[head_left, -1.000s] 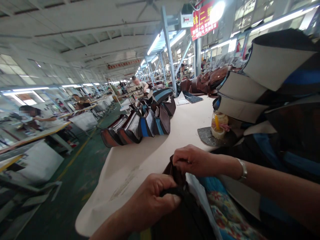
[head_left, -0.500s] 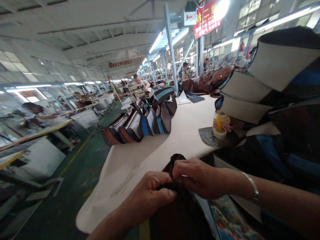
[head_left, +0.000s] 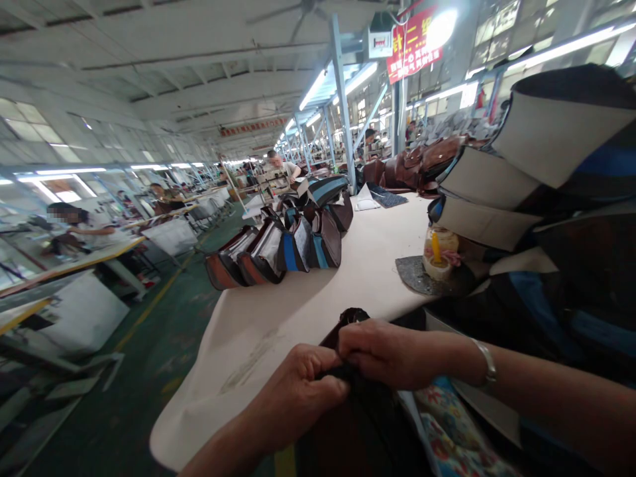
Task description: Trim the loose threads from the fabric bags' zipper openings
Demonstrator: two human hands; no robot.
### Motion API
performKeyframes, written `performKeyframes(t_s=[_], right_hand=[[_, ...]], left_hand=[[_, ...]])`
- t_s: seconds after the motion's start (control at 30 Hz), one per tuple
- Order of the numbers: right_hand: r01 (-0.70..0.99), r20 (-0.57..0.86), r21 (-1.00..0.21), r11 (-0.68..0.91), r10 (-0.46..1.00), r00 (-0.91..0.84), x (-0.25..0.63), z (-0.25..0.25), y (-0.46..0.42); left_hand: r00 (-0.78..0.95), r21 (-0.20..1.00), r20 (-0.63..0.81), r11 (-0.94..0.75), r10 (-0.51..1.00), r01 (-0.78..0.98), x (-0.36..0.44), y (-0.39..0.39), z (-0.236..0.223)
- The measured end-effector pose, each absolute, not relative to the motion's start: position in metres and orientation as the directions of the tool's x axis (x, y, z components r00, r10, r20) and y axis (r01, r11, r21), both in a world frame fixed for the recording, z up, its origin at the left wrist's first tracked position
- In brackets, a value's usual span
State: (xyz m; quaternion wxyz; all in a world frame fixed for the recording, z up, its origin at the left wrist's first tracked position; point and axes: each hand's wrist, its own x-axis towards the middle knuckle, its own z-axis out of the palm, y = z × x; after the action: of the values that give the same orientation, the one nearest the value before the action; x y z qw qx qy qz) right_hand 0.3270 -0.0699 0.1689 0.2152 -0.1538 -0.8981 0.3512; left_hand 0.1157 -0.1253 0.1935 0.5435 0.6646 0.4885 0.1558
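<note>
Low in the view, a dark bag (head_left: 368, 424) with black and brown panels stands at the near edge of the table. My left hand (head_left: 311, 381) pinches its upper edge between thumb and bent fingers. Close against it, my right hand (head_left: 380, 351), with a silvery bangle at the wrist, grips the same edge with curled fingers. The fingertips of both hands almost meet, and the exact spot they press is hidden. A dark, shiny part of the bag rises just beyond my right hand.
The pale table (head_left: 278, 318) stretches ahead. Several finished-looking bags (head_left: 278, 252) line its left side. At right, a jar (head_left: 440, 252) with a yellow stick stands on a dark pad (head_left: 415, 273), beside stacked bag pieces (head_left: 561, 126). Flowered cloth (head_left: 447, 424) lies below my right arm. Co-workers sit farther off.
My right hand has shifted slightly left and down, closer to my left hand. Both hands keep their hold on the bag's edge. The view has tilted a little.
</note>
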Motion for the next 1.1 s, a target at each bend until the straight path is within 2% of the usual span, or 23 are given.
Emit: performKeyframes(t_s=[0.07,0.13,0.17,0.3,0.47,0.73,0.93,1.1], right_hand=[[0.032,0.23,-0.866,0.499,0.456,-0.86,0.33,0.165,-0.07],[-0.026,0.193,-0.943,0.333,0.48,-0.856,0.333,0.163,-0.071],[-0.034,0.187,-0.953,0.299,0.499,-0.846,0.334,0.162,-0.073],[0.029,0.209,-0.927,0.375,0.577,-0.789,0.335,0.165,-0.08],[0.073,0.236,-0.892,0.447,0.596,-0.768,0.331,0.164,-0.082],[0.093,0.181,-0.935,0.341,0.688,-0.703,0.325,0.158,-0.084],[0.099,0.341,-0.857,0.506,0.7,-0.627,0.319,0.153,-0.089],[-0.017,0.566,-0.746,0.666,0.62,-0.544,0.317,0.147,-0.096]], left_hand=[[0.49,0.888,-0.327,0.086,0.808,0.451,0.114,-0.127,0.194],[0.493,0.898,-0.319,0.092,0.809,0.431,0.114,-0.127,0.195],[0.492,0.9,-0.314,0.09,0.812,0.426,0.114,-0.127,0.196],[0.468,0.893,-0.316,0.092,0.825,0.441,0.116,-0.127,0.197],[0.47,0.89,-0.3,0.067,0.83,0.451,0.119,-0.126,0.196],[0.42,0.791,-0.3,-0.023,0.857,0.611,0.126,-0.124,0.198],[0.419,0.756,-0.211,-0.124,0.883,0.643,0.127,-0.127,0.2],[0.439,0.737,-0.129,-0.21,0.889,0.642,0.128,-0.133,0.2]])
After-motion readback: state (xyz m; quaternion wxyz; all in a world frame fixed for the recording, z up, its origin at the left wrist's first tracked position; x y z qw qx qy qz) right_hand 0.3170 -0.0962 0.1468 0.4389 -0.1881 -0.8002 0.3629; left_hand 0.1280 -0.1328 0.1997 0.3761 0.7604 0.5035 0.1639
